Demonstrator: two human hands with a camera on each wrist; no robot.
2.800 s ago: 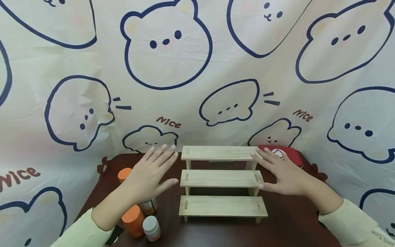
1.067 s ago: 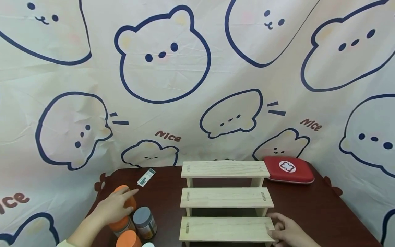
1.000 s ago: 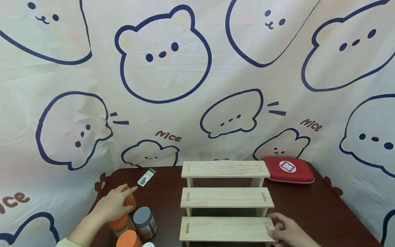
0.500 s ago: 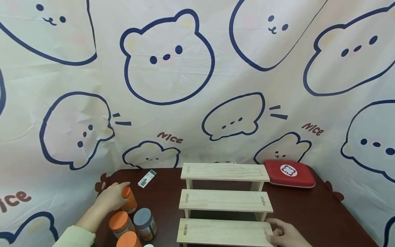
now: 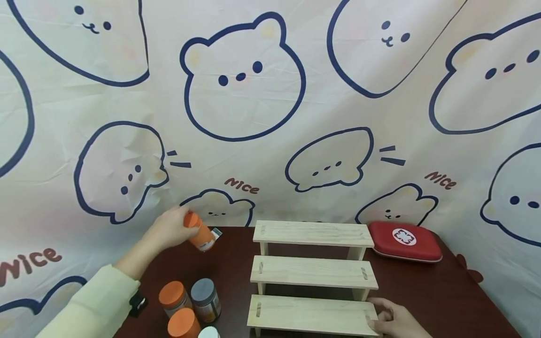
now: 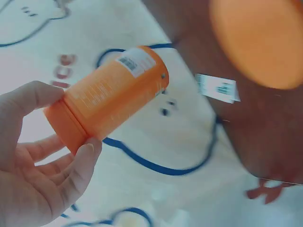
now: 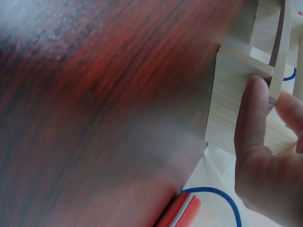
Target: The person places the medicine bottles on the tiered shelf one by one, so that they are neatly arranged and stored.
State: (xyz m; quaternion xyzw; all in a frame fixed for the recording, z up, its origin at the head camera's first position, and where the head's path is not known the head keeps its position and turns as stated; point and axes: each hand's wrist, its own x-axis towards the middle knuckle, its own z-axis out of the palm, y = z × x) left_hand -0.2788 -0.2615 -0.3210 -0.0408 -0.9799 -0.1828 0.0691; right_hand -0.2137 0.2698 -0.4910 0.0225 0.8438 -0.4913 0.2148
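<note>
My left hand [image 5: 171,227] grips an orange bottle [image 5: 200,234] by its orange cap, up at the back left. The bottle is tilted, its base pointing down to the right. In the left wrist view, thumb and fingers pinch around the cap, and a white barcode label shows near the base of the orange bottle [image 6: 116,87]. My right hand [image 5: 395,319] holds the right end of the lowest step of a three-step pale wooden rack [image 5: 313,271]. Seen from the right wrist, the thumb lies against the side board [image 7: 232,94] of the rack.
Front left on the dark brown table [image 5: 236,263] stand two orange-capped jars [image 5: 172,294], a grey-capped jar [image 5: 204,300] and a white-capped jar [image 5: 209,332]. A red zip case [image 5: 405,241] lies at the back right. Behind is a bear-print cloth. A white label [image 5: 217,233] lies at the back.
Both hands came down from above the table. My left hand took the orange bottle by its cap and lifted it up and right. My right hand took the lowest step's end and stays there.
</note>
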